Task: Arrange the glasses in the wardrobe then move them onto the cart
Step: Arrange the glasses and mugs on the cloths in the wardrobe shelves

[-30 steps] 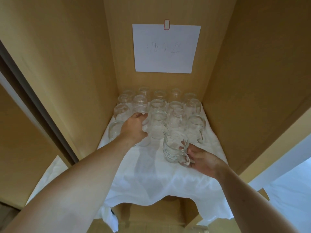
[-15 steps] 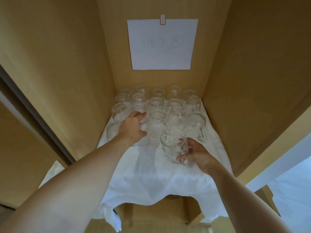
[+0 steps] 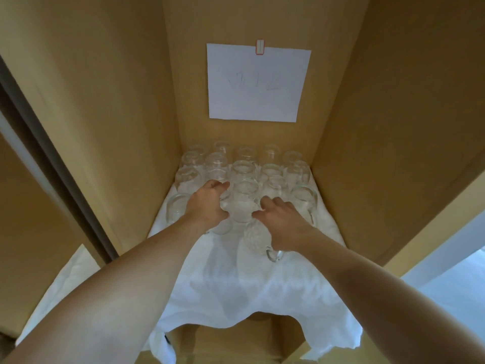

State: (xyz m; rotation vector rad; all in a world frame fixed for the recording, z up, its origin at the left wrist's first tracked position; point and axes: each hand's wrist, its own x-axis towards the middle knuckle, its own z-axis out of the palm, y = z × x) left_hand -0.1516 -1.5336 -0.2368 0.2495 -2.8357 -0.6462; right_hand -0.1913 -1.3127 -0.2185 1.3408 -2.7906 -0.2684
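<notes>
Several clear glasses (image 3: 244, 169) stand in rows on a white cloth (image 3: 252, 282) at the back of the cardboard-coloured wardrobe shelf. My left hand (image 3: 208, 204) reaches in and grips a front-row glass (image 3: 226, 224) from its left side. My right hand (image 3: 282, 222) lies over the top of a patterned glass mug (image 3: 253, 239) standing just in front of the rows, with fingers and thumb curled at its rim. The mug's handle (image 3: 274, 254) sticks out free below my wrist. Another front-row glass (image 3: 174, 210) stands left of my left hand.
The wardrobe side walls (image 3: 110, 127) close in on both sides. A white paper sheet (image 3: 257, 82) hangs on the back wall. The cloth hangs over the shelf's front edge. A dark door rail (image 3: 52, 164) runs along the left.
My right hand let go of the mug's handle and moved forward over the mug's top. The mug now stands closer to the front row. My left hand stayed on its glass.
</notes>
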